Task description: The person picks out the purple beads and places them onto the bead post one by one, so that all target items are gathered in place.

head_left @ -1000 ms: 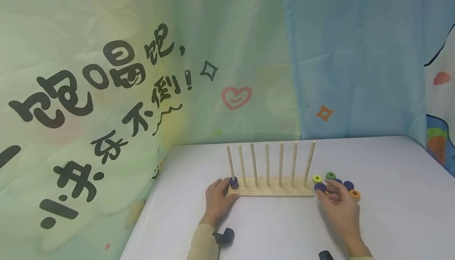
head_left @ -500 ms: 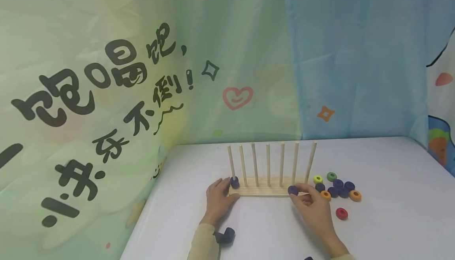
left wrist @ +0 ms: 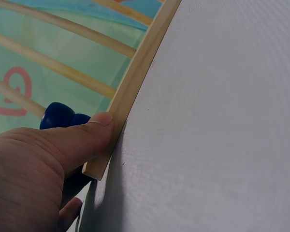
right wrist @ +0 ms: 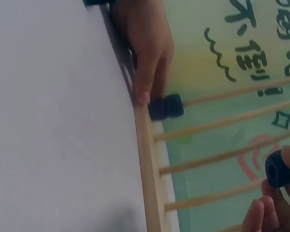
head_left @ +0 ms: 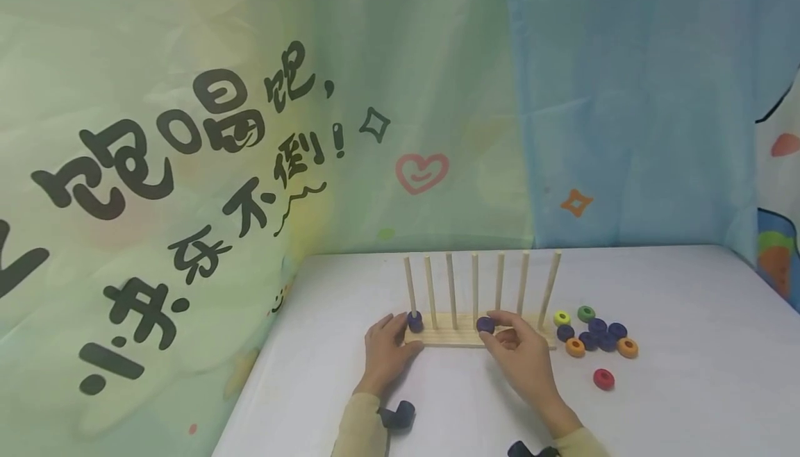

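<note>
A wooden peg stand (head_left: 450,339) with several upright pegs stands on the table. My left hand (head_left: 389,351) grips its left end, the thumb (left wrist: 94,133) along the front edge of the base. Two dark blue beads (right wrist: 166,107) are stacked at the foot of the leftmost peg, close by that hand. Between thumb and fingertips my right hand (head_left: 523,358) pinches another dark blue bead (head_left: 485,325), held off the pegs in front of the stand's middle. In the right wrist view the hole of this bead (right wrist: 282,166) shows.
Right of the stand lies a loose group of beads: several dark blue (head_left: 607,342), a yellow (head_left: 562,318), a green (head_left: 586,313) and two orange (head_left: 628,348). Nearer the front is a red bead (head_left: 603,378). Printed cloth (head_left: 437,96) hangs behind the white table (head_left: 700,401).
From the bead group, my right hand has carried a dark blue bead leftward to the middle of the stand, uncovering the red bead. My left hand has stayed at the stand's left end.
</note>
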The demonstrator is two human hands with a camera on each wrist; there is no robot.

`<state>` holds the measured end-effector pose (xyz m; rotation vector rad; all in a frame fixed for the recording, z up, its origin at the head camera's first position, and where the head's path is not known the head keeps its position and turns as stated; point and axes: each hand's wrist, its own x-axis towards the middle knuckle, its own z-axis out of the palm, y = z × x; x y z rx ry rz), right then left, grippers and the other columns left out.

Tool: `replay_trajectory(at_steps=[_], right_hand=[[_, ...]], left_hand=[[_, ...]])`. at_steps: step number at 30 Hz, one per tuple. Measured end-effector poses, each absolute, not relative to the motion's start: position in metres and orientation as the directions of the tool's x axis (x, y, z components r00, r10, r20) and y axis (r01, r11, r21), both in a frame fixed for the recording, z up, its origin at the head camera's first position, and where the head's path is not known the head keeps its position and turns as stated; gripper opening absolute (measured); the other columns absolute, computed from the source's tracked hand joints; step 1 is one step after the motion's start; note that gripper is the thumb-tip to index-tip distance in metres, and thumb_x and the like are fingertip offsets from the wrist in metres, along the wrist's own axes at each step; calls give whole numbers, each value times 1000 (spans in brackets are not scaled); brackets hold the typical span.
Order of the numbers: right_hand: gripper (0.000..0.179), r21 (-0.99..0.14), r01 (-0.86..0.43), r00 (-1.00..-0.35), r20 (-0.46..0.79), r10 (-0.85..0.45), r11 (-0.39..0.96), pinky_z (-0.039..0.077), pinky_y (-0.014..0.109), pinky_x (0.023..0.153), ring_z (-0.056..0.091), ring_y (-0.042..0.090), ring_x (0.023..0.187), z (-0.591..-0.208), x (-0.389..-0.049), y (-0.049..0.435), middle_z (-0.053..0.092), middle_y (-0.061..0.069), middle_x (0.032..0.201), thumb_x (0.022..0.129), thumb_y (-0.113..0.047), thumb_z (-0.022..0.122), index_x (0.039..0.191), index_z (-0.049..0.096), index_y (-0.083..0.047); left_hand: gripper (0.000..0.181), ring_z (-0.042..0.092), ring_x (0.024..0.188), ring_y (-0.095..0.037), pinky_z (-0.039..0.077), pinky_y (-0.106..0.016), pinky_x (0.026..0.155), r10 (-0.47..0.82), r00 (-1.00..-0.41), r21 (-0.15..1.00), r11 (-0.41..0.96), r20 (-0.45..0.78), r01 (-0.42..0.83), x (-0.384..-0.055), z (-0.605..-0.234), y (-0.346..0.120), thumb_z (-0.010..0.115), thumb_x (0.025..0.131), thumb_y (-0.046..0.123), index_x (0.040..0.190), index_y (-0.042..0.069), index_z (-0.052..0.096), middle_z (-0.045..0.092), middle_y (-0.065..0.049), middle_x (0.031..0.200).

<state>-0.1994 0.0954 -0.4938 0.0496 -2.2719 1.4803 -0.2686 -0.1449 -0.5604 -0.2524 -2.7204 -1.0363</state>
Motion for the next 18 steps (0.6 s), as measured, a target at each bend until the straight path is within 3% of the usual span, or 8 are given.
replay_trajectory(at_steps=[10,18], right_hand=[[32,-817,-452,-860,506,66,358,53,22,62,60,9,73,-478,-204,62,69,-3,97,80,-5,79,110,70,-10],[33,-767,-528,-825,566,-4,365,53,23,61,60,10,74,-456,-211,51,68,-6,99,81,-8,79,112,69,-13]], left_hand=[[58,45,132,-32,25,-55,113,76,-957,630,738,279,242,-269,-560,-145,78,78,34,131,16,62,64,-3,130],[59,47,131,-32,26,-55,112,88,-951,619,741,297,262,-270,-560,-146,79,78,36,130,15,63,64,-4,130]])
